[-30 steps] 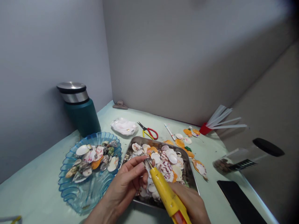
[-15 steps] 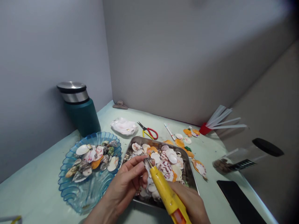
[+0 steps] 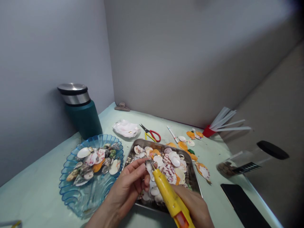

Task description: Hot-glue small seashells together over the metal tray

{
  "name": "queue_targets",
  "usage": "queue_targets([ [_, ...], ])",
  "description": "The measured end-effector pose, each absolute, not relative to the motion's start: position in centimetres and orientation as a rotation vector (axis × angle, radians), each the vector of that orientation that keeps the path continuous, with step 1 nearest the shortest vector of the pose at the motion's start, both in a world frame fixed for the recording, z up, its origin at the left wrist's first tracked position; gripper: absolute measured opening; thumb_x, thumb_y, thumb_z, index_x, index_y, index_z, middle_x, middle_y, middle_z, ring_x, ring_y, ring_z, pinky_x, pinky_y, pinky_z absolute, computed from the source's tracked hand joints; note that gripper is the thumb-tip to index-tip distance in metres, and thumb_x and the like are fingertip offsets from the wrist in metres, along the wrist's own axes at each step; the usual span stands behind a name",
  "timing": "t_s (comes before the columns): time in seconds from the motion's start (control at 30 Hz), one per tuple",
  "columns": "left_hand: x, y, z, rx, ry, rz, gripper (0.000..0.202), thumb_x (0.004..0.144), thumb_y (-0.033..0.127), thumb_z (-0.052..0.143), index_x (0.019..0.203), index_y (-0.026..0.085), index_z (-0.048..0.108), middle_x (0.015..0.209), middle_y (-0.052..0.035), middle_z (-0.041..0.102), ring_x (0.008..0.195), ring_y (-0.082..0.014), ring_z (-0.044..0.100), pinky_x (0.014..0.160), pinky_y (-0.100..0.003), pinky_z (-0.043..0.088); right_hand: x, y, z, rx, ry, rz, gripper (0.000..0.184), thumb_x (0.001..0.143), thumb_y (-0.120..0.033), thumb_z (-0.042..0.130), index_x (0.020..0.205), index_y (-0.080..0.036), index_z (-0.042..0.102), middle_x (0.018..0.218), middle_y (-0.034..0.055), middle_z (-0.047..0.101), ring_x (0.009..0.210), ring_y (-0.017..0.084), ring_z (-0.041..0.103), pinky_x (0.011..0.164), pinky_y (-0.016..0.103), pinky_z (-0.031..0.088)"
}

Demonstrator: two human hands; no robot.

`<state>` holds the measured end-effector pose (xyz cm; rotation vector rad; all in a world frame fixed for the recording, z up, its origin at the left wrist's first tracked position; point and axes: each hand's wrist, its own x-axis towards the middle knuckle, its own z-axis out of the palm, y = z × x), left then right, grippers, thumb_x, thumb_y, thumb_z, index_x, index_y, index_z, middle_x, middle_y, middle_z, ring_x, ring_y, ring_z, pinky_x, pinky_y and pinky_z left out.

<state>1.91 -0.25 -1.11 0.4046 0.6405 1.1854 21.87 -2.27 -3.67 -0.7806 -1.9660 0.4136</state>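
My right hand (image 3: 192,202) is wrapped round a yellow hot glue gun (image 3: 167,193), its metal nozzle pointing up and to the left. Thumb and forefinger of my left hand (image 3: 133,180) pinch a small piece right at the nozzle tip; it is too small and covered to name. Both hands hover over a metal tray (image 3: 198,183) heaped with seashells (image 3: 168,167), white, orange and purple-striped. On the left, a blue scalloped plastic plate (image 3: 68,196) holds more shells and snail shells (image 3: 89,163).
Behind the tray lie red-and-yellow scissors (image 3: 152,134), a white plastic bag (image 3: 126,128) and a marker (image 3: 172,134). A teal bottle (image 3: 83,114) stands back left. Rightward are shell pieces (image 3: 203,171), a red cup (image 3: 209,130) of glue sticks, a clear jar (image 3: 244,161) and a black phone (image 3: 243,205).
Almost nothing differs. My left fingertips and the nozzle tip have shifted very slightly left, still together.
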Motion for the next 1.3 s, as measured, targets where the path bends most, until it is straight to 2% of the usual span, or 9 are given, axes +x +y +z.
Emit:
queue_targets([
  [0.23, 1.86, -0.13, -1.18, 0.422, 0.636, 1.178, 0.028, 0.073, 0.027, 0.076, 0.096, 0.014, 0.069, 0.058, 0.0007, 0.059, 0.049, -0.0077, 0.049, 0.046, -0.018, 0.040, 21.67, -2.34, -3.32, -0.790, -1.947, 0.407, 0.035, 0.094, -0.049, 0.048, 0.110, -0.021, 0.060, 0.075, 0.0053, 0.072, 0.060, 0.019, 0.068, 0.056, 0.025, 0.052],
  [0.47, 1.97, -0.19, -0.73, 0.418, 0.652, 1.148, 0.032, 0.068, 0.030, 0.080, 0.094, 0.015, 0.069, 0.051, 0.0007, 0.058, 0.045, -0.0078, 0.048, 0.045, -0.018, 0.038, 21.77, -2.44, -3.87, -0.803, -1.946, 0.430, 0.036, 0.095, -0.050, 0.045, 0.112, -0.021, 0.059, 0.076, 0.0064, 0.072, 0.063, 0.022, 0.069, 0.058, 0.028, 0.052],
  [1.3, 1.88, -0.15, -1.24, 0.406, 0.647, 1.185, 0.030, 0.072, 0.028, 0.077, 0.097, 0.015, 0.069, 0.058, 0.0004, 0.059, 0.050, -0.0082, 0.049, 0.047, -0.019, 0.040, 21.70, -2.37, -3.67, -0.821, -1.951, 0.412, 0.038, 0.093, -0.052, 0.046, 0.107, -0.021, 0.061, 0.074, 0.0066, 0.072, 0.060, 0.021, 0.069, 0.056, 0.027, 0.052],
])
